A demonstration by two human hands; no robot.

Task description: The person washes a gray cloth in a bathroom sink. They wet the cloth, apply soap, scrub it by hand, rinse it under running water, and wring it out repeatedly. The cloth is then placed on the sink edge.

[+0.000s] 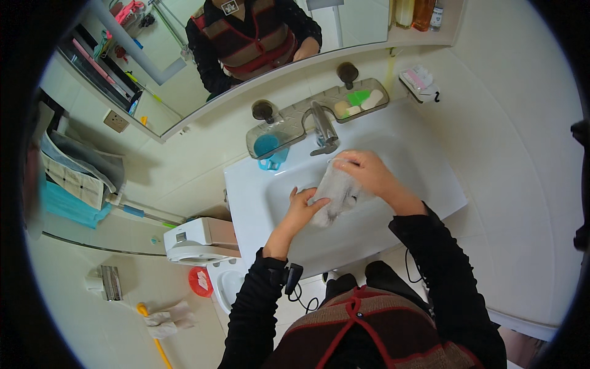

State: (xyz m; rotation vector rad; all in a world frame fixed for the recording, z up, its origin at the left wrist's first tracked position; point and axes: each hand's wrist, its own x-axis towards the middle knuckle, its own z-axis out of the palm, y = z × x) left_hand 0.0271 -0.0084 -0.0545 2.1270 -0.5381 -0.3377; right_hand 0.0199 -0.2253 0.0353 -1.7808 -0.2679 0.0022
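Observation:
Over the white washbasin [427, 163], a damp-looking white cloth [337, 189] with grey patches and a small dark spot is stretched between my hands. My right hand [370, 173] pinches its upper end, just below the faucet [324, 130]. Lower down, my left hand [298, 213] grips the cloth's left edge with the thumb on top; its fingertips reach past the edge. I cannot tell whether it is a sock or a small towel. No water stream shows from the faucet.
Behind the faucet, a ledge tray [289, 123] holds soap pieces [359, 101] and a blue cup [267, 145]. A soap dish [420, 83] hangs on the right wall. Left of the basin are a white appliance [203, 238] and a red bin [200, 281]. A mirror [344, 27] spans the wall above.

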